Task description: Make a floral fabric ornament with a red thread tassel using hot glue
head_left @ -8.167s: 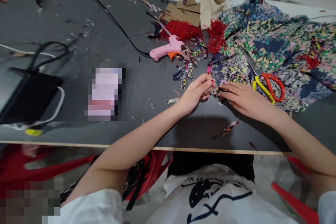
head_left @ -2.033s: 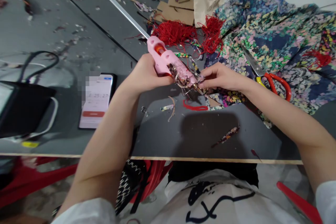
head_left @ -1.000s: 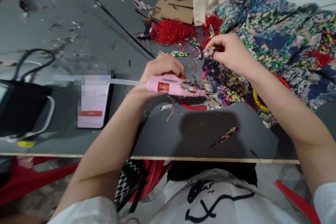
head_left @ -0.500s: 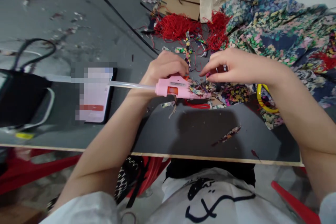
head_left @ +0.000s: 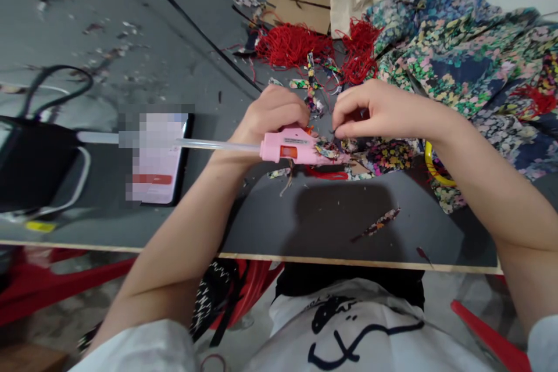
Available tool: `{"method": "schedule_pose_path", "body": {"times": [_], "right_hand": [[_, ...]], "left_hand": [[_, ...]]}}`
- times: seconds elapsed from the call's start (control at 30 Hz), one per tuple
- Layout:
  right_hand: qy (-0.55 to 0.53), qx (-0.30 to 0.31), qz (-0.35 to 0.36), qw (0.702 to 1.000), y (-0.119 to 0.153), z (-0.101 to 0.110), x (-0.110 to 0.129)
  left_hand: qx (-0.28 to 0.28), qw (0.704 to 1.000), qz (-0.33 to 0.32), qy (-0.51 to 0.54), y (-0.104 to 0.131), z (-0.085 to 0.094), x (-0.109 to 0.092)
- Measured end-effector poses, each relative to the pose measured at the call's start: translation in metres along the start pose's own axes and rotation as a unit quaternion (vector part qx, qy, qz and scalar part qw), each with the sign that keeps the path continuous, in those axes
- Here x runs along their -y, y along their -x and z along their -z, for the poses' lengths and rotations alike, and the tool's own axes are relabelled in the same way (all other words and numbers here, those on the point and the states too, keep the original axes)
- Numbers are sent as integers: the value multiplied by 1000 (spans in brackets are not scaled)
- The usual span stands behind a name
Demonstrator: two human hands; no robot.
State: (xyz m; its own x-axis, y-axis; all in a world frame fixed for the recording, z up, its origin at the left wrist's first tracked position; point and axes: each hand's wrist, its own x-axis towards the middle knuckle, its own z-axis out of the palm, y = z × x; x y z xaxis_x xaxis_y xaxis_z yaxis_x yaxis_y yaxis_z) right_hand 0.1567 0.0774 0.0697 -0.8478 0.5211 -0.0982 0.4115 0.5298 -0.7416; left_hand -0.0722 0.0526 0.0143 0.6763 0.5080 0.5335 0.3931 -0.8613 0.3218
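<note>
My left hand (head_left: 275,110) is wrapped around the grip of a pink hot glue gun (head_left: 293,146), its nozzle facing right. A long translucent glue stick (head_left: 218,144) runs out of the gun's back end. Floral fabric scraps cling to the gun near the nozzle. Just beyond the tip, my right hand (head_left: 370,109) has thumb and index finger pinched together; what they hold, if anything, is too small to make out. Below the right hand lies a clump of dark floral fabric (head_left: 387,154).
Red thread bundles (head_left: 296,45), cardboard pieces (head_left: 300,9) and crumpled floral cloth (head_left: 462,64) lie at the back and right. Yellow scissor handles (head_left: 436,168) show beside my right forearm. A phone (head_left: 159,157) and a black box-like object (head_left: 37,163) with cables are on the left.
My right thumb and index finger have come together into a pinch, and the hand has shifted slightly left. The left hand and glue gun stay nearly in place.
</note>
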Motion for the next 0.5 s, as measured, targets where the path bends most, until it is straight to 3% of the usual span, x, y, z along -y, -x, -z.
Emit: {"method": "schedule_pose_path", "body": {"times": [0.13, 0.3, 0.5], "right_hand": [[-14, -83, -42, 996, 0, 2, 8], [-27, -17, -39, 999, -7, -4, 9], [-51, 5, -66, 997, -12, -9, 8]], "left_hand": [[10, 1000, -12, -3, -2, 0, -2], [11, 1000, -11, -14, -1, 0, 0], [6, 1000, -23, -15, -1, 0, 0]]}}
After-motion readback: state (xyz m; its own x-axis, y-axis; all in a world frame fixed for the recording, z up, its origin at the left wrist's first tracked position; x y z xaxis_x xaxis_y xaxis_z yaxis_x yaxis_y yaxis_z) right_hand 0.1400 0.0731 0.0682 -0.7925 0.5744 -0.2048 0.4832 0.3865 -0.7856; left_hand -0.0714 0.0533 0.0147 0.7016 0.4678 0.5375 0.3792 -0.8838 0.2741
